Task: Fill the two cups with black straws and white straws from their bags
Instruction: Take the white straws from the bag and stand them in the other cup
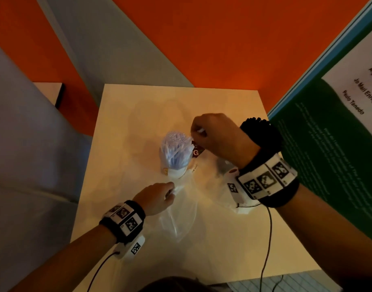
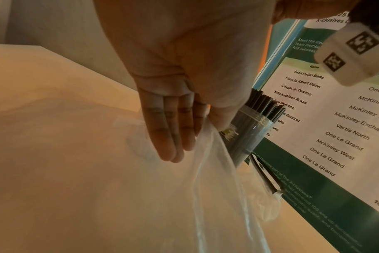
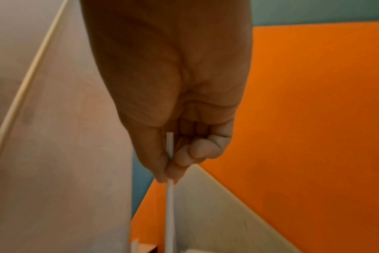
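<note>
A pale bench [image 1: 233, 239] carries a limp clear bag [image 1: 181, 213], seemingly empty. The left hand [image 1: 157, 198] pinches its mouth, likely to hold it still. Beside it a cup [image 1: 176, 172] brims with white straws [image 1: 176, 148]. Above them the right hand [image 1: 214, 138], grip clamped on a single white straw [image 3: 169, 205], seems to be adding it. A cup of black straws [image 2: 249, 130] stands near the poster [image 1: 328, 144].

Warm, dim light is falling on the tabletop [image 1: 223, 228] in the head view, glowing brightest at its centre and fading toward the frame edges, where straight lines are bending. The right wrist view is blurring throughout; the right hand [image 3: 173, 95] is showing dark there.
</note>
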Demonstrator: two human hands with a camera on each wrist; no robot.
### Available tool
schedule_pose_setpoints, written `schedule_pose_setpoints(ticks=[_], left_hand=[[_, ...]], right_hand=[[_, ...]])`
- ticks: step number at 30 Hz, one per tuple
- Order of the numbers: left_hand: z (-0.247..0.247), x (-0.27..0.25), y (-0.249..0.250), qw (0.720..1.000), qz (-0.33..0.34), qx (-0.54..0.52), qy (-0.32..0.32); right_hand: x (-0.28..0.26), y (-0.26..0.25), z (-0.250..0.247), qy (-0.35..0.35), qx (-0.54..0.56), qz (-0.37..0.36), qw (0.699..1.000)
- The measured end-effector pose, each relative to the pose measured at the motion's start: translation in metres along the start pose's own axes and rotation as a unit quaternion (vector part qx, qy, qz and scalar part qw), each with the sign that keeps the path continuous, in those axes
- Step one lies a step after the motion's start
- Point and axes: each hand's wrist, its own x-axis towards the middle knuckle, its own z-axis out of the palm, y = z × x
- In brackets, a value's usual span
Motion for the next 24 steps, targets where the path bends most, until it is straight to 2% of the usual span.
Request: schedule_pose_setpoints(ticks=[2,5,9,10,12,14,15,16,18,20,22,24], left_hand=[[-0.001,0.000,0.000,1.000,0.000,0.001,0.001],[-0.002,0.002,0.002,1.000,-0.001,0.001,0.002],[-0.002,0.006,0.007,1.000,0.008,-0.007,-0.008],[-0.002,0.007,0.007,1.000,0.012,-0.010,-0.008],[0.000,0.007,0.007,1.000,0.021,-0.016,-0.005],[0.003,0.005,0.004,0.999,0.039,-0.013,-0.002],[0.005,0.004,0.003,0.999,0.053,-0.004,0.000],[0.008,0.003,0.001,0.998,0.065,0.003,0.000],[0.013,0.002,-0.001,0.997,0.074,0.009,-0.005],[0.018,0.001,-0.002,0.998,0.067,0.007,-0.020],[0.023,0.000,-0.002,0.998,0.051,0.006,-0.041],[0.026,0.001,-0.004,0.996,0.016,0.001,-0.086]], right_hand=[[0.006,-0.001,0.022,-0.025,0.001,-0.013,1.000],[0.012,-0.002,0.059,-0.030,-0.054,-0.002,0.998],[0.014,-0.002,0.103,-0.123,-0.117,-0.022,0.985],[0.013,-0.002,0.108,-0.125,-0.113,-0.024,0.985],[0.005,-0.002,0.107,-0.074,-0.037,-0.039,0.996],[-0.008,0.002,0.107,0.046,0.050,-0.113,0.991],[-0.015,0.006,0.110,0.101,0.045,-0.152,0.982],[-0.020,0.010,0.111,0.123,0.022,-0.173,0.977],[-0.021,0.015,0.112,0.064,0.003,-0.125,0.990],[-0.009,0.020,0.113,-0.023,0.055,-0.018,0.998],[0.008,0.021,0.117,-0.054,0.116,0.040,0.991],[0.022,0.018,0.123,-0.059,0.164,0.048,0.984]])
